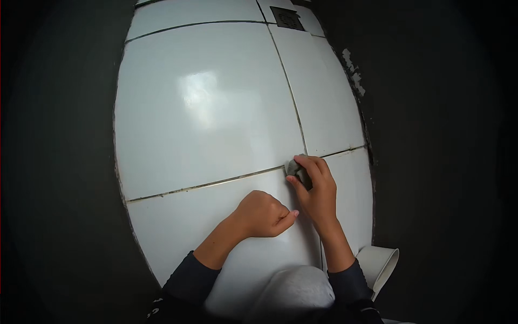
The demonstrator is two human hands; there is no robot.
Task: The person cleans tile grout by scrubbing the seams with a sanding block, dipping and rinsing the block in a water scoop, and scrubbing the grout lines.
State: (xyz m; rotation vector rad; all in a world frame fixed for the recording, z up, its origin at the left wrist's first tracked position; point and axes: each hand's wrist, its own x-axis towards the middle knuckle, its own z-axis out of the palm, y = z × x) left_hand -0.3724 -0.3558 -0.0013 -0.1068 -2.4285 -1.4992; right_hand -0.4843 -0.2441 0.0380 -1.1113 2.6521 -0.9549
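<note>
My right hand [318, 189] is closed around a small grey piece [294, 168], its thumb on one side and its fingers on the other. Whether this is sponge, cloth or putty I cannot tell. It rests at the junction of the joints between the white tiles [210, 124]. My left hand [267, 214] is curled into a fist over the lower tile, just left of my right hand. Nothing sticks out of that fist, and its palm side is hidden. A dark joint line [216, 182] runs from the left tile edge toward the grey piece.
A square dark floor drain [287, 18] is set among the tiles at the far end. Dark grey surfaces [442, 162] border the tiles on both sides. Beside my right forearm lies a white, open-ended container or pipe [377, 264]. My light-clad knee [299, 291] is at the bottom.
</note>
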